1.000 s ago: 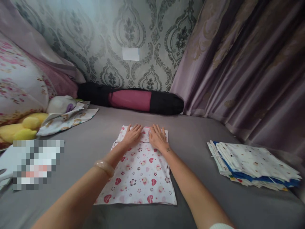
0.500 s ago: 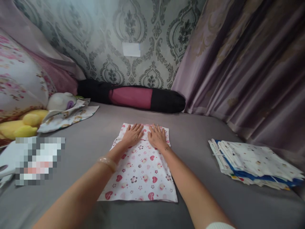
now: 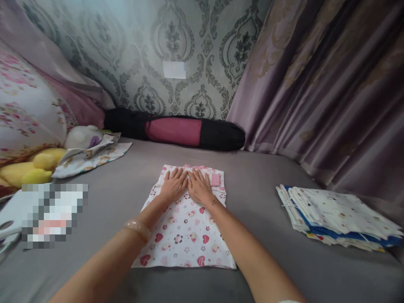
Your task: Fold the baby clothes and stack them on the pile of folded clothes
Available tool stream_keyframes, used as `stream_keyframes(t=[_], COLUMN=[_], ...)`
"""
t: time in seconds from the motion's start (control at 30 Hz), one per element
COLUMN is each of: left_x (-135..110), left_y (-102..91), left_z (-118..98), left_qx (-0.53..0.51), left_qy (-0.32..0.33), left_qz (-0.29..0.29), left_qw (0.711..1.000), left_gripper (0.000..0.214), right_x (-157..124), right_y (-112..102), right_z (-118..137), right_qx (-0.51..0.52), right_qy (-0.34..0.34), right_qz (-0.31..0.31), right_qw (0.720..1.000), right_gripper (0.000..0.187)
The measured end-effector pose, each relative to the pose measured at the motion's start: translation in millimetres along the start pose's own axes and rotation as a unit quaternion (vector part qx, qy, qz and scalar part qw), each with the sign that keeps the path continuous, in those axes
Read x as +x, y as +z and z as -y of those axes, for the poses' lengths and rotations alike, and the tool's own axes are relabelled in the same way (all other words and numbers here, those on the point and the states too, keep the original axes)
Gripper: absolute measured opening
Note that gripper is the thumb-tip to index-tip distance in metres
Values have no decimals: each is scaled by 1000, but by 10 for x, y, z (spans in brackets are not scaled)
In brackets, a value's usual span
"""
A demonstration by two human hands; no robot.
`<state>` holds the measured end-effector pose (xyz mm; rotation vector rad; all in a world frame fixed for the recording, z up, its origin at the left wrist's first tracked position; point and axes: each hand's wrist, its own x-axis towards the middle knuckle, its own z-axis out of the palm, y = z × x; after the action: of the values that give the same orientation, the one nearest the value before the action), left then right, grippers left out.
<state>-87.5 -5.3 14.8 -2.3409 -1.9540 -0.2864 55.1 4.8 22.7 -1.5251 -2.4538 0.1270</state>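
A white cloth garment (image 3: 186, 235) printed with red hearts and flowers lies flat on the grey sheet in front of me. Its far part is folded over, and a pink cuff (image 3: 215, 180) shows near the far right corner. My left hand (image 3: 174, 185) rests palm down on the folded part, fingers spread. Close beside it, my right hand (image 3: 199, 186) also lies flat on the cloth with fingers stretched out. Both hands press on the fabric without gripping it. What lies under the palms is hidden.
Folded cloths (image 3: 341, 214) are stacked on the right. A black and pink long bag (image 3: 173, 130) lies along the wall. At left are a yellow plush toy (image 3: 34, 166), a white plush toy (image 3: 82, 137), a patterned cloth (image 3: 91, 158) and a pixelated item (image 3: 55, 216).
My right hand has slid left and slightly nearer, close to my left hand, uncovering the pink cuff. My left hand has moved slightly nearer. The view has tilted a little.
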Motion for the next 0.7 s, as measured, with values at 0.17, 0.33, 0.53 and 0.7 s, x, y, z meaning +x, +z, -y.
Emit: stream_keyframes(t=[0.17,0.33,0.53,0.7], left_x=[2,-27,-10,-9], left_y=[29,56,54,46], left_z=[8,-10,-8,1], left_qx=[-13,12,8,1], left_qy=[-12,-79,-73,-72], left_qz=[-33,-113,-46,-46], left_qw=[999,990,996,996], left_gripper=[48,52,54,54], right_x=[0,-35,-123,-115], right_y=[-14,-100,-90,-53], right_z=[-2,-40,-142,-142], right_qx=[10,8,-8,-12], right_qy=[-1,20,80,83], right_qz=[-2,-22,-36,-44], right_qw=[1000,1000,996,995], right_gripper=[51,51,49,49])
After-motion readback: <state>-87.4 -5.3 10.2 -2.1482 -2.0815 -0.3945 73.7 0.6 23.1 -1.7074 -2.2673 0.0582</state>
